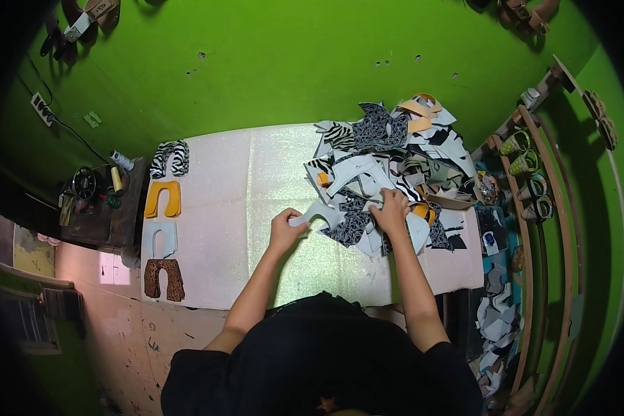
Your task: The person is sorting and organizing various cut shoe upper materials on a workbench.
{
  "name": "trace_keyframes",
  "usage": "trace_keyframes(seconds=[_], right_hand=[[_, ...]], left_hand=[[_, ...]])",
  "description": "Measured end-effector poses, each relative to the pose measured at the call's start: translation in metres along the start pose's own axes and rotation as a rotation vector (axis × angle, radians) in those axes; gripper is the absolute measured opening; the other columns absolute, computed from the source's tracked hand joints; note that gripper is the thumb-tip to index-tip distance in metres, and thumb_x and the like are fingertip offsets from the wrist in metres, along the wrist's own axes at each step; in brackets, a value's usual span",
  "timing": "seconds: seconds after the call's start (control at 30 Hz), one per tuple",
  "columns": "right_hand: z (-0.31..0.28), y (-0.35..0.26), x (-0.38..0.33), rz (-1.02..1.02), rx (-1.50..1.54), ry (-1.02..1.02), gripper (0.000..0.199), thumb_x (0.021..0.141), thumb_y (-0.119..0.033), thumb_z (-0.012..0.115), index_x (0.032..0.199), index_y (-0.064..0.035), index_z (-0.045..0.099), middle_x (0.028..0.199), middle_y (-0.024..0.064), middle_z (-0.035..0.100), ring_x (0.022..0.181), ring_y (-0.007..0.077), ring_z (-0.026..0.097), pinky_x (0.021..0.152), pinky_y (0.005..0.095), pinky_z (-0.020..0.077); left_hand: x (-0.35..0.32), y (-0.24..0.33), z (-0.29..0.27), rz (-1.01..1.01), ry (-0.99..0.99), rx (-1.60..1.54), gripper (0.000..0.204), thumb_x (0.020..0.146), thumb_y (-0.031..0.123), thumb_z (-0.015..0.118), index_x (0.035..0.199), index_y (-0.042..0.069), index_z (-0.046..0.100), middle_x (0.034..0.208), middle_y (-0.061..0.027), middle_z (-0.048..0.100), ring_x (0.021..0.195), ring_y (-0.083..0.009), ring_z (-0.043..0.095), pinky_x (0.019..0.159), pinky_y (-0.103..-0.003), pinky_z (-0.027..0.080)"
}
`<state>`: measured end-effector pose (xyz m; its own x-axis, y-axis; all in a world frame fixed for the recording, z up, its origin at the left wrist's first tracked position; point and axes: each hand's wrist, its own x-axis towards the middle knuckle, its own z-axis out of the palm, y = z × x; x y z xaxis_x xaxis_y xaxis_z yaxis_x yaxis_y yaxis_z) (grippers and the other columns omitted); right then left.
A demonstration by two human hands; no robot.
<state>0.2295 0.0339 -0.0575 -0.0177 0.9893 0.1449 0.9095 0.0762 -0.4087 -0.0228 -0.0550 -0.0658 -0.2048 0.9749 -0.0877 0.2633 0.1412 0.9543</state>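
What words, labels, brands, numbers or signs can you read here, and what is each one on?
None can be read.
Pale curved piece in the left hand: no lettering that I can make out.
Heap of cut pieces: patterns and plain colours, no legible text.
Four stacks of U-shaped pieces: no legible text.
Small blue-and-white item at right: any marking is too small to read.

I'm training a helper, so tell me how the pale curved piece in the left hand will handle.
The pale curved piece is probably light: it looks thin, and the left hand pinches one end. Its narrow strip likely flexes. Being flat, it should slide, not roll.
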Motion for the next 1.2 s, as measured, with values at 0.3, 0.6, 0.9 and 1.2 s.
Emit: trace_keyframes(seconds=[0.3,0.6,0.9,1.2], right_hand=[[0.039,-0.041,-0.005,-0.342,0.033,-0.085,0.022,0.063,-0.021,0.067,0.081,-0.0095,0.063,0.091,0.0084,0.050,0.093,0.0253,0.042,0.079,0.0401,0.0302],[0.072,-0.059,-0.008,-0.227,-0.208,0.018,0.019,0.066,-0.024,0.062,0.074,-0.0072,0.065,0.091,0.0094,0.053,0.094,0.0272,0.043,0.079,0.0442,0.0287],[0.012,-0.003,0.045,0.075,0.910,-0.084,0.009,0.080,-0.009,0.051,0.077,-0.0031,0.057,0.074,0.0037,0.061,0.066,0.0103,0.053,0.062,0.0225,0.0409],[-0.059,-0.026,0.037,-0.022,1.242,-0.344,0.019,0.086,-0.006,0.046,0.101,0.0014,0.055,0.077,0.0046,0.059,0.065,0.0106,0.054,0.060,0.0226,0.0463]], left_hand=[[-0.005,-0.026,-0.008,-0.130,0.191,-0.034,0.018,0.071,0.009,0.064,0.080,0.004,0.050,0.072,-0.0075,0.056,0.063,-0.0120,0.052,0.054,-0.026,0.041],[-0.017,-0.008,-0.003,-0.219,0.061,-0.361,0.017,0.078,0.006,0.055,0.093,0.001,0.049,0.074,-0.0075,0.062,0.061,-0.0109,0.054,0.053,-0.023,0.040],[-0.014,0.004,-0.017,-0.240,0.026,-0.410,0.023,0.087,0.015,0.048,0.092,-0.005,0.059,0.073,-0.0074,0.061,0.061,-0.0084,0.051,0.055,-0.022,0.042],[-0.014,0.033,-0.023,-0.246,-0.140,-0.387,0.026,0.083,0.005,0.045,0.105,-0.006,0.052,0.085,-0.0100,0.061,0.067,-0.0113,0.054,0.061,-0.025,0.047]])
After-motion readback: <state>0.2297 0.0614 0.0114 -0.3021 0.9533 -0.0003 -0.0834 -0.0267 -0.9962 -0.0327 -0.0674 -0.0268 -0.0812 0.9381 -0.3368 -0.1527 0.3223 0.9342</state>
